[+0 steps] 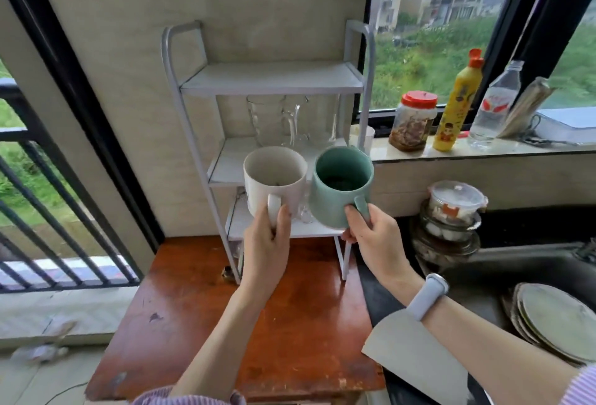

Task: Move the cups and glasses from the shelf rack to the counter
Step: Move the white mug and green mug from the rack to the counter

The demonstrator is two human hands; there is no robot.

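A white three-tier shelf rack (193, 82) stands at the back of a reddish wooden counter (180, 324). My left hand (267, 249) grips the handle of a white mug (274, 175), held up in front of the rack. Beside it my right hand (374, 240) grips the handle of a teal mug (342, 185); the two mugs almost touch. On the middle shelf stand clear glasses: one on the left (263, 119), a handled one (295, 124) and one on the right (324, 120). Another small glass (304, 214) shows between the mugs on the lowest shelf.
A window sill to the right carries a red-lidded jar (412, 120), a yellow squeeze bottle (458, 101) and a water bottle (493, 104). Stacked lidded containers (451, 211) stand by a dark sink (516, 269) holding plates (554, 320). A railing (48, 211) is on the left.
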